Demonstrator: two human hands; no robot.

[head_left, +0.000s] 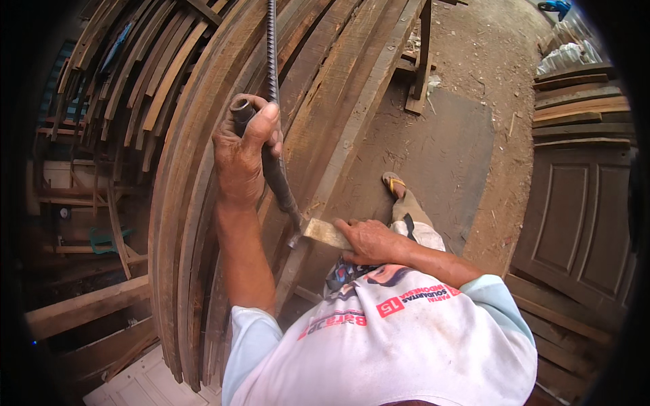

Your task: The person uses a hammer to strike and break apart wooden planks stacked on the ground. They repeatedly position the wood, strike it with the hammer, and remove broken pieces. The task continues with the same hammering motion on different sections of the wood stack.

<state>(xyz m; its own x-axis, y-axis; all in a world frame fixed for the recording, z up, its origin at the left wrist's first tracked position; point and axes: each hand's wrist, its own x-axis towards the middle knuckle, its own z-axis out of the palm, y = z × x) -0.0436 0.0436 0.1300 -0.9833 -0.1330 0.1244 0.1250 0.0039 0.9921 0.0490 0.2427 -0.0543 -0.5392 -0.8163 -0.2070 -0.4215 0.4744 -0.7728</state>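
My left hand is closed around a dark metal pipe, whose hollow end sticks out above the fist. The pipe slants down to a short metal crosspiece at its lower end, like a hammer head. A ribbed steel bar runs up from the same fist, against the fingers, to the top edge. My right hand, closed, grips a pale, flat wooden block by its right end. The block's left end meets the crosspiece; whether they are joined, I cannot tell.
Long planks lie side by side beneath my hands. More boards are stacked at the far left. A dark panel covers the ground ahead of my sandalled foot. At right, a panelled door lies by stacked boards.
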